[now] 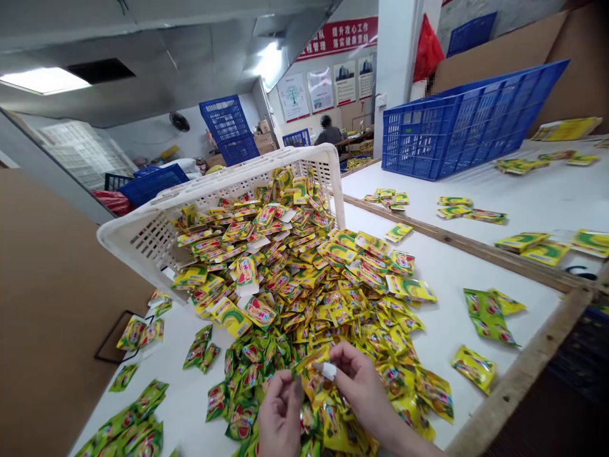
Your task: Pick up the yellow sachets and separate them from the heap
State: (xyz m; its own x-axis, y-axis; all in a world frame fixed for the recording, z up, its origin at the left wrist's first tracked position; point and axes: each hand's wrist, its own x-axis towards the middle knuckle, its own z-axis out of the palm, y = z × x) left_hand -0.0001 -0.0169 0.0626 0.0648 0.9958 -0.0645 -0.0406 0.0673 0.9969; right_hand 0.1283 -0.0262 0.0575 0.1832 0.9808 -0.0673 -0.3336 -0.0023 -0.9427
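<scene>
A big heap of small yellow and green sachets spills from a tipped white plastic basket onto the white table. At the near edge of the heap both of my hands pinch the same yellow sachet. My left hand has its fingers curled round the sachet's lower end. My right hand, with a white wrap on one fingertip, grips its upper end. Green sachets lie just left of my hands.
A wooden strip divides the table; beyond it lie scattered sachets and a blue crate on its side. Brown cardboard stands at the left. More blue crates and a seated person are far back.
</scene>
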